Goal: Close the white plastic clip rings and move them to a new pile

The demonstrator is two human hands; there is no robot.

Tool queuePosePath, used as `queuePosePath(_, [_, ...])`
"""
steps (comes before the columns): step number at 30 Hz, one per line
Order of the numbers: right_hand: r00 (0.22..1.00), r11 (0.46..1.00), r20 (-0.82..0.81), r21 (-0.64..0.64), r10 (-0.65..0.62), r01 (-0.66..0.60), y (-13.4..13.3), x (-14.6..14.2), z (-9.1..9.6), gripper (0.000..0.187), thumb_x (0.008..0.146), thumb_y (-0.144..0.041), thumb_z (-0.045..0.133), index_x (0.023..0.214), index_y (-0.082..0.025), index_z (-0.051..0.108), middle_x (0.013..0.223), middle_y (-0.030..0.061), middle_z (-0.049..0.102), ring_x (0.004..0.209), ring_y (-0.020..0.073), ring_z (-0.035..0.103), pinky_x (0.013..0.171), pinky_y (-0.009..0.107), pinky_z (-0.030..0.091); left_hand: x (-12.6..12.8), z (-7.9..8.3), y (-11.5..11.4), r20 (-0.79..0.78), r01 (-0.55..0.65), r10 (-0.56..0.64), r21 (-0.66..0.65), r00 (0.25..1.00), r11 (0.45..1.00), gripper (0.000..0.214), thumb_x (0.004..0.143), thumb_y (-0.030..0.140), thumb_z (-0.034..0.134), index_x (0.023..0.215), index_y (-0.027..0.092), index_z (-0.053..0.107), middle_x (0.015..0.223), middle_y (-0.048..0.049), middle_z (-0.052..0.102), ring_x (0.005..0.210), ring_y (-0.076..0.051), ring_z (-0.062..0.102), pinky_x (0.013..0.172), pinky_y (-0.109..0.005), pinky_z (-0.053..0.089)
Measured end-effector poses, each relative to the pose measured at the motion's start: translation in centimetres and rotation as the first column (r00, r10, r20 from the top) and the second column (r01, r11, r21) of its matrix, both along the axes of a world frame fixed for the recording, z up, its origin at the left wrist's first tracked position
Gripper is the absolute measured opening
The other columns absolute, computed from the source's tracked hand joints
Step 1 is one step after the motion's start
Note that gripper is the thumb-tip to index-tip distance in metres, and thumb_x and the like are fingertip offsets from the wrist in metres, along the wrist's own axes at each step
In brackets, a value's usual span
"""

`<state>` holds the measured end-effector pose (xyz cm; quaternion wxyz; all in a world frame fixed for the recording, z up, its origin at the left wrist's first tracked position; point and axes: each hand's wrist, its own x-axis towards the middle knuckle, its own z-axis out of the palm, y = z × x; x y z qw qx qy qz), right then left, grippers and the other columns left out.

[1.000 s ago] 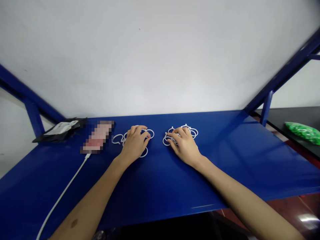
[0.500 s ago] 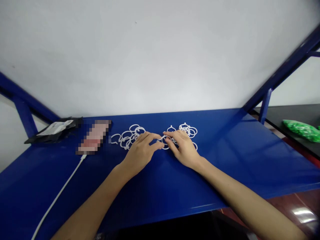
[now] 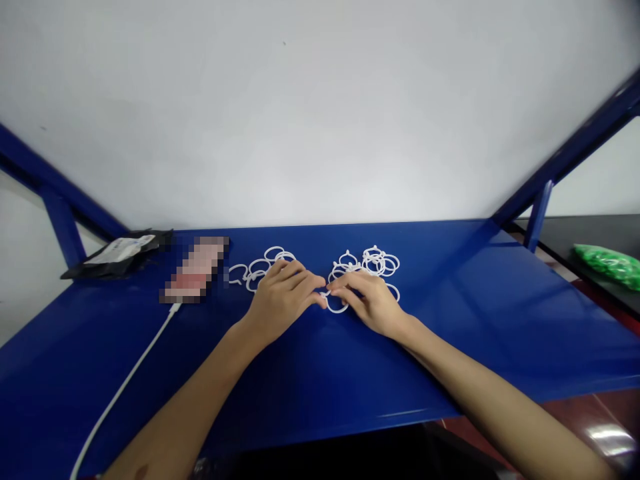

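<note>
On the blue shelf [image 3: 450, 320] lie two loose groups of white plastic rings: a left group [image 3: 260, 267] and a right group [image 3: 375, 263]. My left hand [image 3: 280, 303] and my right hand [image 3: 370, 303] meet between them, fingertips touching. Both pinch a single white ring [image 3: 336, 305] that lies just in front of the right group. The fingers of both hands are drawn together on that ring.
A blurred pink phone [image 3: 195, 270] lies left of the rings, with a white cable [image 3: 125, 383] running to the front edge. A black packet [image 3: 117, 253] sits at the far left. A green bag [image 3: 607, 263] rests on a dark surface at the right. Blue frame struts rise on both sides.
A second ago each hand lay flat on its own group of rings. Both hands have moved inward and toward me, and they now pinch one ring between them.
</note>
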<state>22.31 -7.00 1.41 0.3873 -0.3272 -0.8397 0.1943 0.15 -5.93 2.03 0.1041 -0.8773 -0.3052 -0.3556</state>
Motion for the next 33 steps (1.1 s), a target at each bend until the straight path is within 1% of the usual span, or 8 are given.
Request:
queuePosePath(6, [0.992, 0.996, 0.086, 0.014, 0.088, -0.090, -0.1, 0.0, 0.1, 0.018, 0.104, -0.022, 0.049, 0.102, -0.021, 0.066, 0.097, 0.0026, 0.075, 0.085, 0.0148, 0.068, 0.081, 0.031, 0.050, -0.3, -0.8, 0.3, -0.023, -0.029, 0.028, -0.031, 0.999, 0.999, 0.010, 0.090, 0.033, 0.071, 0.089, 0.025, 0.065, 0.083, 0.0025, 0.076, 0.081, -0.021, 0.064, 0.085, -0.038, 0.044])
queuePosePath(9, [0.987, 0.997, 0.145, 0.020, 0.068, -0.072, 0.0, -0.2, 0.0, 0.018, 0.104, -0.021, 0.048, 0.104, -0.021, 0.066, 0.099, 0.0026, 0.075, 0.085, 0.0156, 0.068, 0.082, 0.032, 0.049, -0.7, -1.0, 1.0, -0.004, -0.050, 0.050, -0.059, 0.999, 0.997, 0.019, 0.086, 0.037, 0.075, 0.094, 0.024, 0.065, 0.085, 0.0005, 0.075, 0.084, -0.022, 0.064, 0.085, -0.039, 0.044])
queuePosePath(12, [0.980, 0.994, 0.189, 0.092, -0.067, 0.050, 0.3, -0.2, -0.1, 0.018, 0.104, -0.024, 0.049, 0.105, -0.020, 0.067, 0.100, 0.0049, 0.073, 0.089, 0.0188, 0.066, 0.084, 0.035, 0.048, -1.6, -0.8, 1.9, -0.017, -0.182, 0.182, -0.211, 0.983, 0.960, 0.032, 0.085, 0.038, 0.076, 0.110, 0.022, 0.064, 0.092, -0.0024, 0.074, 0.091, -0.025, 0.063, 0.086, -0.040, 0.046])
queuePosePath(15, [0.948, 0.960, 0.208, 0.196, -0.240, 0.201, 1.1, 0.2, -0.2, 0.020, 0.103, -0.024, 0.050, 0.102, -0.017, 0.070, 0.098, 0.0091, 0.070, 0.089, 0.0217, 0.062, 0.082, 0.037, 0.049, -2.8, -0.4, 2.7, -0.092, -0.347, 0.337, -0.370, 0.937, 0.862, 0.034, 0.091, 0.030, 0.064, 0.123, 0.020, 0.059, 0.109, -0.0069, 0.071, 0.104, -0.028, 0.059, 0.091, -0.044, 0.047])
queuePosePath(18, [0.887, 0.905, 0.244, 0.276, -0.392, 0.323, 2.1, 1.1, -0.5, 0.022, 0.102, -0.021, 0.051, 0.105, -0.017, 0.072, 0.098, 0.0112, 0.068, 0.087, 0.0240, 0.057, 0.080, 0.039, 0.049, -3.8, -0.4, 3.1, -0.174, -0.404, 0.365, -0.416, 0.915, 0.815, 0.033, 0.089, 0.023, 0.057, 0.121, 0.019, 0.062, 0.119, -0.0086, 0.067, 0.112, -0.030, 0.055, 0.097, -0.046, 0.045])
queuePosePath(22, [0.806, 0.844, 0.290, 0.337, -0.516, 0.418, 2.7, 1.9, -0.8, 0.026, 0.100, -0.018, 0.052, 0.117, -0.018, 0.072, 0.105, 0.0127, 0.068, 0.097, 0.0287, 0.053, 0.082, 0.043, 0.049, -4.1, -1.3, 3.4, -0.240, -0.416, 0.345, -0.406, 0.908, 0.814, 0.026, 0.087, 0.028, 0.059, 0.111, 0.020, 0.068, 0.116, -0.0089, 0.067, 0.111, -0.032, 0.052, 0.097, -0.049, 0.044])
queuePosePath(25, [0.796, 0.820, 0.259, 0.357, -0.547, 0.447, 2.6, 1.7, -0.7, 0.027, 0.100, -0.023, 0.053, 0.119, -0.018, 0.071, 0.109, 0.0135, 0.067, 0.102, 0.0307, 0.051, 0.085, 0.045, 0.049, -3.9, -2.0, 3.6, -0.214, -0.418, 0.361, -0.394, 0.908, 0.818, 0.017, 0.091, 0.029, 0.058, 0.098, 0.020, 0.070, 0.110, -0.0094, 0.068, 0.106, -0.031, 0.052, 0.094, -0.049, 0.044])
queuePosePath(33, [0.851, 0.857, 0.233, 0.349, -0.471, 0.379, 1.5, 0.7, -0.2, 0.026, 0.100, -0.025, 0.053, 0.116, -0.017, 0.071, 0.109, 0.0137, 0.066, 0.102, 0.0292, 0.052, 0.092, 0.047, 0.050, -3.5, -2.0, 3.5, -0.122, -0.355, 0.334, -0.326, 0.935, 0.876, 0.015, 0.095, 0.026, 0.060, 0.092, 0.022, 0.074, 0.115, -0.0088, 0.064, 0.106, -0.029, 0.049, 0.093, -0.049, 0.047])
